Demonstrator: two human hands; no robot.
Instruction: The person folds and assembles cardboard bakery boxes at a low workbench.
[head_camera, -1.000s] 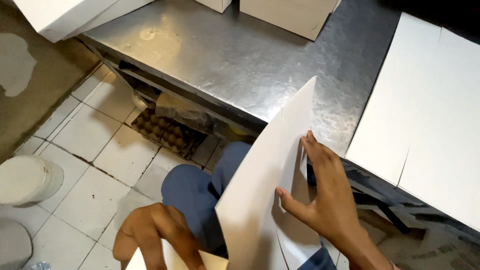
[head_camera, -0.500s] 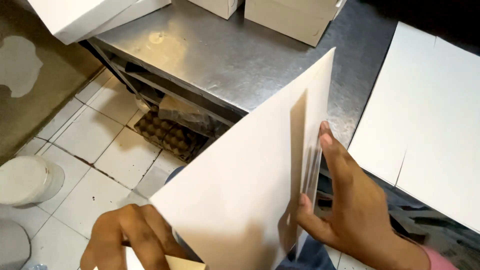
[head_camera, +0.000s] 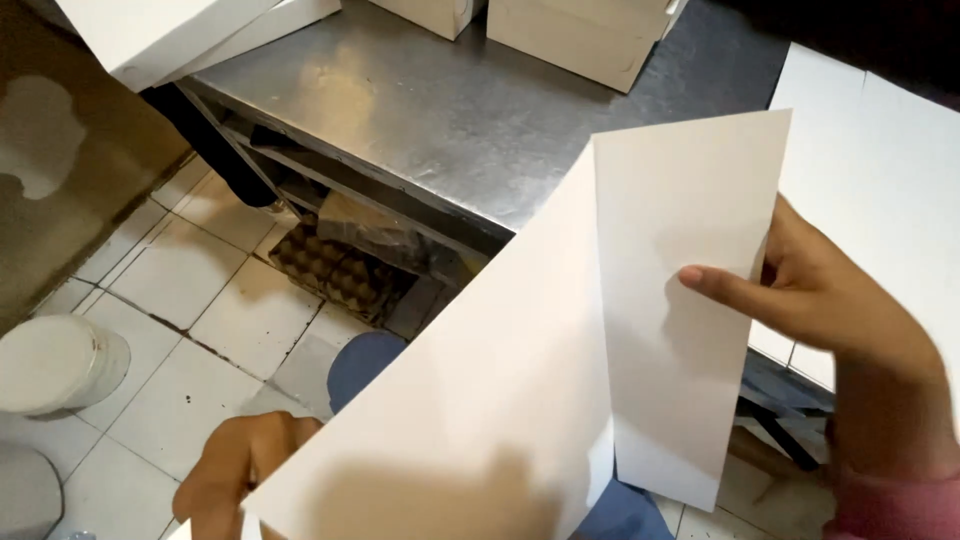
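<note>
The right hand (head_camera: 830, 300) is pinching the folded panel of a white cardboard sheet (head_camera: 560, 400) between its fingers (head_camera: 715, 283), while the left hand (head_camera: 240, 470) is gripping the lower edge, above the steel surface (head_camera: 450, 110).

Table: bare steel top (head_camera: 470, 120), white boxes (head_camera: 575, 30) along its far edge.
Floor: pale tiles (head_camera: 200, 300), white bucket (head_camera: 55, 365), possibly an egg tray (head_camera: 335, 270).

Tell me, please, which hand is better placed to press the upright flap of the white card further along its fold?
Probably the right hand: its fingers already lie on the upright flap of the white card. The left hand sits low at the card's bottom corner.
</note>
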